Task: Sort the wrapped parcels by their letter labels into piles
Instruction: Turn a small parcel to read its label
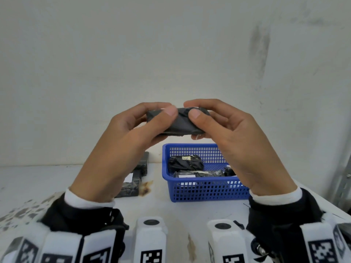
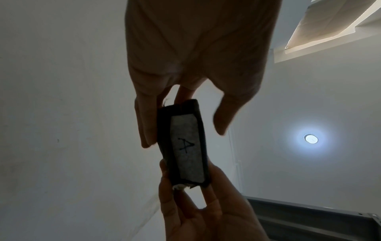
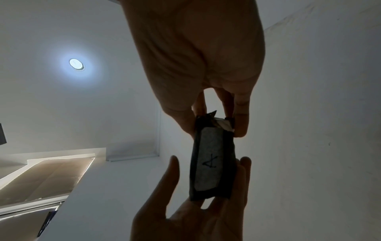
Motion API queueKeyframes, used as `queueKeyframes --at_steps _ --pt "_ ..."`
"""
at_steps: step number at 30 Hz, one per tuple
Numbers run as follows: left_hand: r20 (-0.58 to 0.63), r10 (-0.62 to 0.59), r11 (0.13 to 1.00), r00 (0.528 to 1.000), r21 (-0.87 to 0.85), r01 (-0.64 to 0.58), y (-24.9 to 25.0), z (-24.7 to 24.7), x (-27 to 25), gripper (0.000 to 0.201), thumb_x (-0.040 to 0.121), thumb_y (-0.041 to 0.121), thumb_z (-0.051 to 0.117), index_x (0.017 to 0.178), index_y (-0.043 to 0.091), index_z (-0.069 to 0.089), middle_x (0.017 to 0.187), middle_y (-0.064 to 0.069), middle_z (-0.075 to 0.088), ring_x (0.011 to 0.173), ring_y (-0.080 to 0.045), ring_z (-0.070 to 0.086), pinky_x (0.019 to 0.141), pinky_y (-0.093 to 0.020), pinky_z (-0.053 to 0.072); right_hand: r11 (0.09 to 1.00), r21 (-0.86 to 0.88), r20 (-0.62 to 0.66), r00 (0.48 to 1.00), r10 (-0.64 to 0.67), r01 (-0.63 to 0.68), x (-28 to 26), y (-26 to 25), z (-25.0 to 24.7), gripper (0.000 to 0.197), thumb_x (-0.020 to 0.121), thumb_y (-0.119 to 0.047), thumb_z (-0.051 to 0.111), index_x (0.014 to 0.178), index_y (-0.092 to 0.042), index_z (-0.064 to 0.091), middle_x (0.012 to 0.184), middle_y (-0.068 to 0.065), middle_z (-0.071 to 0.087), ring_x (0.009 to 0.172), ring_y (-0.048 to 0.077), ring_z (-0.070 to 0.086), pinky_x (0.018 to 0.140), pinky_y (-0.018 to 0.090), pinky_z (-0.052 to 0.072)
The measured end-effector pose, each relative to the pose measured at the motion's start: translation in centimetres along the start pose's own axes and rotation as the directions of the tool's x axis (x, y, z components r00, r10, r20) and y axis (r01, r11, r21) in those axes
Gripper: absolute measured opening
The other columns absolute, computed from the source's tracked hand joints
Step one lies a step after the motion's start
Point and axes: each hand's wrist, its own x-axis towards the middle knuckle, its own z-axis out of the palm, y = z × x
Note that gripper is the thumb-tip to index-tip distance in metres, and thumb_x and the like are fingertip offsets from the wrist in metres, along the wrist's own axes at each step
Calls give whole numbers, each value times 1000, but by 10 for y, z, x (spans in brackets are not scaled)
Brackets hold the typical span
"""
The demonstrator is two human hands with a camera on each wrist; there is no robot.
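Between both hands point(image 1: 121, 130) point(image 1: 233, 133), seemingly pinched: parcel point(image 1: 180, 120).

White table point(image 1: 180, 215) with brown stains, blue mesh basket point(image 1: 205, 188), black wrapped parcels point(image 1: 133, 181) beside it

Both hands raised, palms toward the person — left hand point(image 1: 121, 141) and right hand point(image 1: 241, 147) each pinch one end of a black-wrapped parcel point(image 1: 180, 121), thumbs in front, fingers behind.

Head view evenly bright; wrist views dim, backlit by a glaring ceiling lamp point(image 2: 311, 138) (haloed).
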Motion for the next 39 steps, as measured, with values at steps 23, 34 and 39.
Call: queueKeyframes --at_steps 23,34,39 --pt "-140 -186 969 973 140 206 -46 21 20 37 81 47 61 97 15 67 75 -1 75 62 -16 69 70 -35 60 971 -92 -9 975 220 -220 2 22 -53 19 90 -17 71 101 -33 72 77 -4 75 65 6 68 65 15 53" --pt "-190 -450 685 873 554 474 -141 7 84 38 96 36 56 126 12 52 123 -4 59 103 -19 55 91 -34 45 733 -419 -231 844 485 -536 64 107 -108 10 90 -16 72 98 -18 67 98 9 72 60 18 68 59 23 54" --pt "-137 -567 534 812 690 489 -162 7 118 57 98 43 49 144 13 35 143 -10 48 125 -27 51 100 -36 41 498 -673 -167 769 617 -547 112 151 -112 11 88 -10 70 98 -6 67 96 13 71 71 25 69 71 33 61"
